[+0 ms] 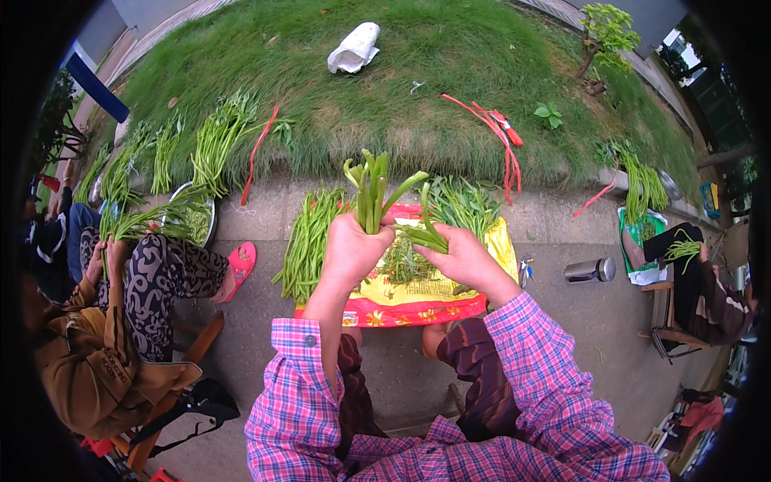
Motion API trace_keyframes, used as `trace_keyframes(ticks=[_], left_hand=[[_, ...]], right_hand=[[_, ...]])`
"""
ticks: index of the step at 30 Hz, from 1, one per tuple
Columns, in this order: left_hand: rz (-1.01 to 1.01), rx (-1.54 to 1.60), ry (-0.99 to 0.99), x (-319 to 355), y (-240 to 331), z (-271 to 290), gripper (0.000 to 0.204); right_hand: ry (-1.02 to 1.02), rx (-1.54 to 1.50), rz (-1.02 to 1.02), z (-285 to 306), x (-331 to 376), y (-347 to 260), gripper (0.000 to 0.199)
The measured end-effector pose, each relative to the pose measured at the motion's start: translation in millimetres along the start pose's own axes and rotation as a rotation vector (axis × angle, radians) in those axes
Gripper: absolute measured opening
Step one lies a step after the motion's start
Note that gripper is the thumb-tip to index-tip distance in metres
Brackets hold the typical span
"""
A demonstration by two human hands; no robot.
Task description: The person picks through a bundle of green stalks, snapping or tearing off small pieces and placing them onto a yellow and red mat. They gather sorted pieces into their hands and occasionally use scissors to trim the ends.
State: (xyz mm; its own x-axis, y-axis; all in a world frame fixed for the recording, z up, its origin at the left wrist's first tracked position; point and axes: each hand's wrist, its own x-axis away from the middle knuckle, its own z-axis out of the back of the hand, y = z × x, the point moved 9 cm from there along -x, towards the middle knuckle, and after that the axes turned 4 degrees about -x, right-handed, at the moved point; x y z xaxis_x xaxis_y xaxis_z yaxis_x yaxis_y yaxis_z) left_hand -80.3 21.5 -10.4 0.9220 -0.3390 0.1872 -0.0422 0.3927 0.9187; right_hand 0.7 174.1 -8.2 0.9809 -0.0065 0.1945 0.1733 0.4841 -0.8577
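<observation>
My left hand [353,249] is closed around an upright bunch of thick green vegetable stems [372,193], which look like water spinach. In my right hand [467,259], beside it, a few more green stems [427,231] are pinched, some pointing up and left toward the bunch. Below both hands a yellow and red plastic sack [434,309] lies spread on the pavement, with loose leafy scraps [401,263] on it. Long stems lie in a pile [309,249] along the sack's left side. Leafy tops form another heap [462,207] at its far right.
At left a person [120,321] holds greens near a metal basin [205,209] and a pink slipper [237,269]. Another person [715,293] sits at right, near a steel flask [590,270]. Red ties [506,153], a white bag [354,48] and green bundles [221,145] lie around the grass.
</observation>
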Motion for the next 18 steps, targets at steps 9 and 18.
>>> trace_keyframes(ticks=[9, 18], left_hand=[[0.013, 0.096, 0.065, -2, 2, 3, 0.013], [0.164, 0.512, 0.074, -8, -6, 24, 0.025]], right_hand=[[-0.084, -0.206, -0.009, -11, 1, -2, 0.03], [-0.034, -0.346, -0.198, 10, 4, 23, 0.031]])
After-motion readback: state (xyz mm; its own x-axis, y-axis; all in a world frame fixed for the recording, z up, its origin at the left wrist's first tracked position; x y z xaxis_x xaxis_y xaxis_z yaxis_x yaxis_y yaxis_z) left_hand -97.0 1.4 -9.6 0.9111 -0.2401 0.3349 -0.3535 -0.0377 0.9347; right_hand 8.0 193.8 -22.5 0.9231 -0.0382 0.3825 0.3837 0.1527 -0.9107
